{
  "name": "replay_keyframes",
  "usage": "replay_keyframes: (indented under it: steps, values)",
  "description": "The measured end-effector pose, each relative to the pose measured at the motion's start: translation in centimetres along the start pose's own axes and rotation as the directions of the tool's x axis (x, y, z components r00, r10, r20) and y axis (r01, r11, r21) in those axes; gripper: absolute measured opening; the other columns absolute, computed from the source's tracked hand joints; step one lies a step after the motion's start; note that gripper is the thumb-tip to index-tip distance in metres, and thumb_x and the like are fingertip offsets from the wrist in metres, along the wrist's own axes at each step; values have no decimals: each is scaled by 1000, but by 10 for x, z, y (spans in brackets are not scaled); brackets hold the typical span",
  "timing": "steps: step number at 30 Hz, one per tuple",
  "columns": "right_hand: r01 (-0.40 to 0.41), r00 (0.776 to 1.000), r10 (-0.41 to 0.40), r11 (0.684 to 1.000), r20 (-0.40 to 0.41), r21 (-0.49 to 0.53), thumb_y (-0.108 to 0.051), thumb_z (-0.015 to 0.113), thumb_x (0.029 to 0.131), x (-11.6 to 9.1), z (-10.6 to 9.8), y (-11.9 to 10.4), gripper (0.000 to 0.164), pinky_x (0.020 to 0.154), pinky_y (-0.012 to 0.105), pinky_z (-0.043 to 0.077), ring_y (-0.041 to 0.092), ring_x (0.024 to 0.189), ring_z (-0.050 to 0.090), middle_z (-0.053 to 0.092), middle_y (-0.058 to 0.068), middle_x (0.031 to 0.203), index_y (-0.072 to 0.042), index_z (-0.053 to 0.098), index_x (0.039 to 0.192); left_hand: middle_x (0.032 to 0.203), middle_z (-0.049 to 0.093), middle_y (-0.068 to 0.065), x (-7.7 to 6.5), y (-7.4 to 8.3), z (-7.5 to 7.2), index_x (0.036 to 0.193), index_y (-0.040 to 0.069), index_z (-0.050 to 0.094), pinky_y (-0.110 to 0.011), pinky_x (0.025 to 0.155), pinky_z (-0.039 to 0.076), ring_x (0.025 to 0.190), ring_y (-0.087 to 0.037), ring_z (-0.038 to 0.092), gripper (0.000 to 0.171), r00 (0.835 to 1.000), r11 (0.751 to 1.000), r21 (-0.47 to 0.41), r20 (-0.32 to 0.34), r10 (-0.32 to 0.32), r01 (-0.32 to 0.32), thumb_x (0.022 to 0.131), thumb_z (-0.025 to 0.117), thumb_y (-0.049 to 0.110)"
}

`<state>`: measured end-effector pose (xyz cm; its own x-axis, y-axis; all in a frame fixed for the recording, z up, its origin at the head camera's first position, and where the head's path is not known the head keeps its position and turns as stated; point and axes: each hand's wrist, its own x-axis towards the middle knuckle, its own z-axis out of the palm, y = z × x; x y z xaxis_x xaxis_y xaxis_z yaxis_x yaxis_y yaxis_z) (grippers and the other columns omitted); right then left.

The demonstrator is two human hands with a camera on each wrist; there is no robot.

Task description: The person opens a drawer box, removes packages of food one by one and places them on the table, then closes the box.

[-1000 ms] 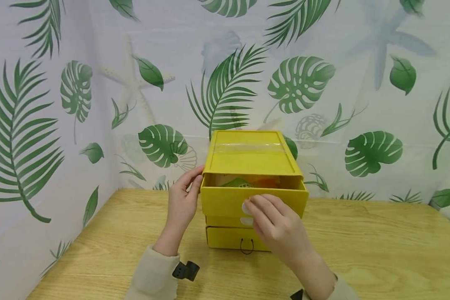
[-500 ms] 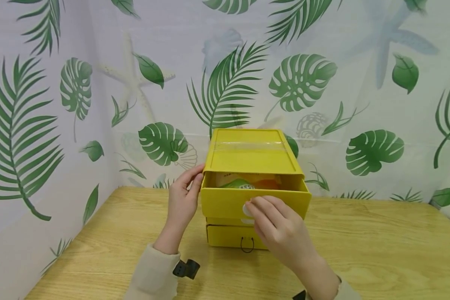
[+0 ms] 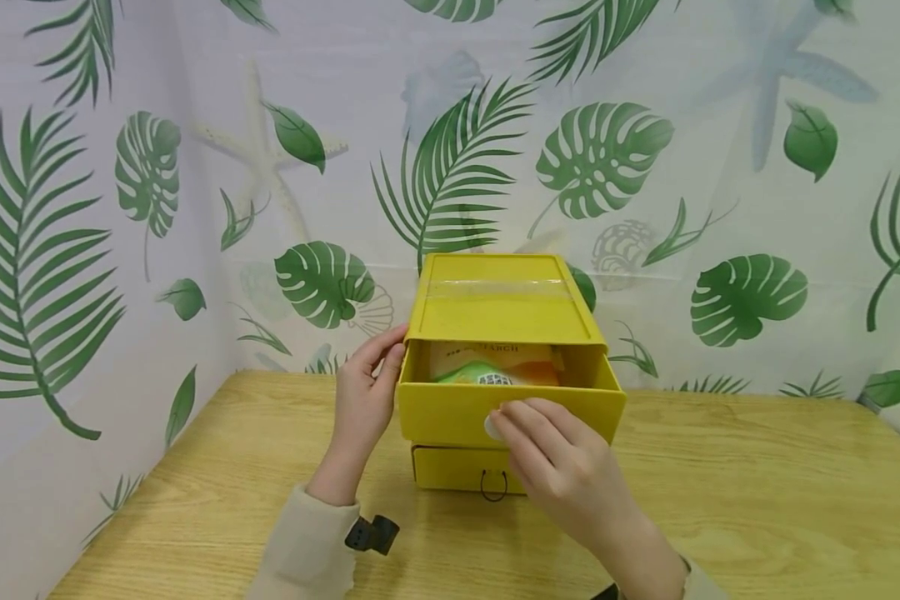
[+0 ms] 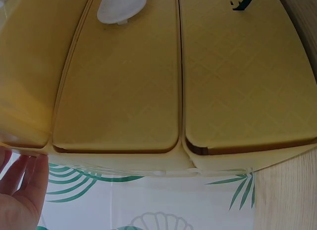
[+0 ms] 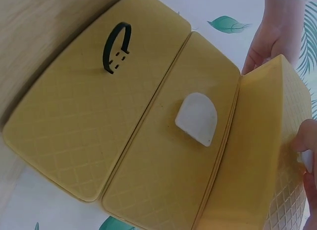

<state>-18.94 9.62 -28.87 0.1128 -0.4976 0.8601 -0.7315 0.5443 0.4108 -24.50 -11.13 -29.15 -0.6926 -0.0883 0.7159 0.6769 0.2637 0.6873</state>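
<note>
In the head view a yellow drawer cabinet [image 3: 502,308] stands on the table, its top drawer [image 3: 450,413] pulled partly out. My right hand [image 3: 566,462] pinches the white handle [image 3: 492,427] on that drawer's front. My left hand [image 3: 367,392] rests against the cabinet's upper left side, thumb near the front edge; the left wrist view has its fingers [image 4: 35,175] fairly straight along the side. Inside the top drawer lie a green and white packet [image 3: 474,372] and a beige and orange packet [image 3: 528,358], both partly hidden by the drawer front.
Below sit a middle drawer [image 5: 163,156] with a white handle [image 5: 198,118] and a bottom drawer [image 3: 450,467] with a black loop handle [image 3: 493,485]. Clear tape [image 3: 498,287] crosses the cabinet top. A leaf-patterned sheet [image 3: 330,192] hangs behind the wooden table [image 3: 720,492].
The top drawer has slid farther out toward me, with my right hand moving along on its handle. More of the packets inside shows. My left hand has stayed at the cabinet's side.
</note>
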Motion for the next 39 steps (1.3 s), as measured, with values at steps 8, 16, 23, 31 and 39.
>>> replay_keyframes:
  steps: [8, 16, 23, 31, 39]
  values:
    - [13, 1000, -13, 1000, 3, -12, -2, 41, 88, 1, -1, 0, 25, 66, 30, 51, 27, 78, 58, 63, 15, 87, 4, 66, 89, 111, 58, -15, 0, 0, 0, 112, -4, 59, -30, 79, 49, 105, -21, 53, 27, 1000, 1000, -5, 6, 0, 0, 89, 50, 8]
    - [32, 999, -31, 999, 24, -23, -2, 42, 88, 1, -4, -2, 25, 68, 30, 51, 27, 78, 59, 63, 15, 88, 4, 66, 91, 112, 58, -14, 1, 1, 0, 112, -3, 59, -29, 79, 48, 105, -21, 53, 27, 1000, 1000, -15, 6, -16, 16, 89, 50, 7]
    - [39, 999, -38, 999, 17, -17, -1, 42, 88, 4, -7, -5, 25, 68, 29, 51, 26, 77, 59, 63, 15, 86, 5, 66, 89, 111, 58, -15, 0, 0, 0, 111, -4, 59, -28, 79, 49, 104, -21, 53, 26, 1000, 1000, -11, 2, -9, 9, 89, 50, 6]
    - [45, 999, -45, 999, 4, -11, -1, 42, 89, 7, -9, -7, 24, 66, 29, 51, 26, 75, 59, 63, 15, 85, 5, 66, 87, 110, 58, -15, 0, 1, 0, 111, -4, 59, -29, 77, 49, 104, -21, 53, 26, 1000, 1000, -6, 3, -3, 3, 89, 50, 7]
    - [56, 998, -56, 998, -1, -8, -2, 43, 89, 9, -11, -8, 24, 67, 29, 51, 26, 75, 59, 64, 15, 85, 4, 66, 87, 110, 58, -15, 0, 0, -1, 111, -4, 59, -29, 75, 50, 103, -21, 54, 26, 1000, 1000, -3, 2, -2, 2, 89, 50, 7]
